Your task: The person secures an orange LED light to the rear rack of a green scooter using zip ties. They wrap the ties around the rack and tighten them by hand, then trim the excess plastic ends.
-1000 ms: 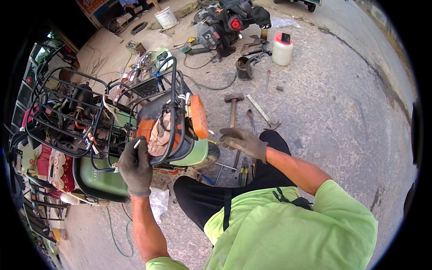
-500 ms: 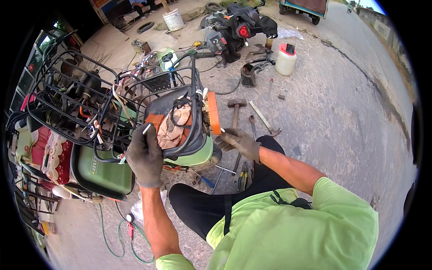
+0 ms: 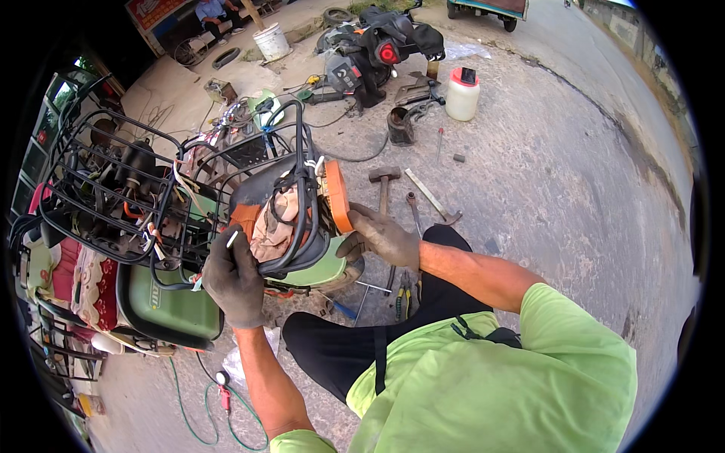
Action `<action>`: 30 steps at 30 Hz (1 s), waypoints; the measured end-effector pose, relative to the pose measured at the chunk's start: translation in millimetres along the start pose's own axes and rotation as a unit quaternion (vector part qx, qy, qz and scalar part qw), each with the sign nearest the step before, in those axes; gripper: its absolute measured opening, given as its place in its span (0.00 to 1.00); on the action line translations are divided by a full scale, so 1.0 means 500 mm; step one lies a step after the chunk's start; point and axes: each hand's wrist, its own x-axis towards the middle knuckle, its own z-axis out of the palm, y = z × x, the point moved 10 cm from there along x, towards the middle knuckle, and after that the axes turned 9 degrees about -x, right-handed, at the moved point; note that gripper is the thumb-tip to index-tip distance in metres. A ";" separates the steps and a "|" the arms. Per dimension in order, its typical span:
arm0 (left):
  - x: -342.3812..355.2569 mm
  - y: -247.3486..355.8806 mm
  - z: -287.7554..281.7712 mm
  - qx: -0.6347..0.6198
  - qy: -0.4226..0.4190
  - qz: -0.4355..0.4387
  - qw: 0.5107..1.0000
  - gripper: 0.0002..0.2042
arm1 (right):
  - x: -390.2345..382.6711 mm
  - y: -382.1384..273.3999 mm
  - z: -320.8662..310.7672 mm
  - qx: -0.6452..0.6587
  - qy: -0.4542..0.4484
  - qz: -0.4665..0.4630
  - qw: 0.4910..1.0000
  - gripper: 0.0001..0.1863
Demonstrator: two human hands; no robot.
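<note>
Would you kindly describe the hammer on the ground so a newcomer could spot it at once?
Start at the green scooter with its front stripped open, then look just beyond the right hand to the concrete. The hammer lies there with its dark blocky head away from the person, left of a flat metal bar; no neighbouring tool has such a head.

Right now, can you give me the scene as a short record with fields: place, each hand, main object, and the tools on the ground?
Place: outdoor concrete ground
Main object: green scooter, front opened, black cables exposed
Left hand: left hand, dirty, grips the black frame edge beside a small white piece
Right hand: right hand, dirty, pressed against the orange lamp
Tools on ground: hammer, wrench, metal bar
Further back: white jug, white bucket
</note>
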 end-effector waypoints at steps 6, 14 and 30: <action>0.003 0.016 0.003 -0.016 -0.001 0.012 1.000 0.07 | -0.022 0.010 -0.020 0.002 0.027 -0.003 1.000 0.31; 0.001 0.005 -0.002 -0.016 0.008 -0.002 1.000 0.07 | -0.026 -0.062 -0.010 -0.074 0.009 -0.013 0.997 0.37; 0.007 0.036 -0.008 0.059 -0.006 0.091 0.994 0.08 | 0.063 -0.446 0.048 -0.298 0.050 -0.283 0.910 0.25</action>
